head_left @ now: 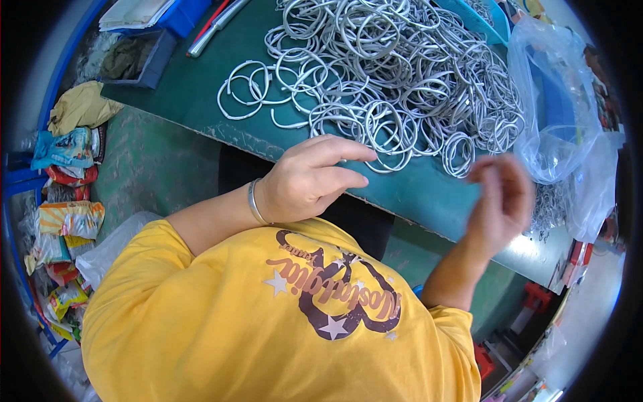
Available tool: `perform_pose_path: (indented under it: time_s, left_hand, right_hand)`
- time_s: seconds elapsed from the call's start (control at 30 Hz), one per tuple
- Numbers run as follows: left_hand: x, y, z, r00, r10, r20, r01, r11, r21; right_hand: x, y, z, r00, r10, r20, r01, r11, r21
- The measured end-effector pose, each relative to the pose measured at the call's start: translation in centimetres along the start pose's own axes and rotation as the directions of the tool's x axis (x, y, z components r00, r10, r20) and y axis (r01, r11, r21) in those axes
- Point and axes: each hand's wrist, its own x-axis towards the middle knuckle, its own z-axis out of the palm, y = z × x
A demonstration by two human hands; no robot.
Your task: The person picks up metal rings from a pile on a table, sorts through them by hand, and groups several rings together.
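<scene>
A large heap of silver-grey metal rings [395, 80] covers the green table [201, 100]. My left hand [311, 177], with a metal bangle on its wrist, hovers at the table's near edge. Its fingers are stretched toward the closest rings [388, 144] and nothing shows in its grasp. My right hand [502, 197] is raised over the table's right part, blurred by motion, fingers bunched together. Whether it holds a ring is not visible. My yellow shirt fills the lower part of the view.
A clear plastic bag [556, 114] lies at the table's right end beside the heap. A dark blue bin [144, 57] sits at the far left corner, with metal tubes [214, 27] near it. Crumpled wrappers and bags [67, 221] litter the floor on the left.
</scene>
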Motion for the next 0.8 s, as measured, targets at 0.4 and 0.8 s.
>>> perform_pose_path:
  time_s: [0.4, 0.8]
  left_hand:
    - [-2.2, -1.3, 0.8, 0.994, -0.103, 0.038, 0.103, 0.995, -0.001]
    - [-1.8, -0.6, 0.2, 0.836, -0.545, 0.068, 0.505, 0.714, -0.484]
  right_hand:
    - [4.4, 1.4, 3.0, 0.939, -0.027, 0.343, 0.196, 0.861, -0.469]
    - [-1.2, 0.4, 5.4, 0.890, 0.203, 0.409, -0.137, 0.973, -0.185]
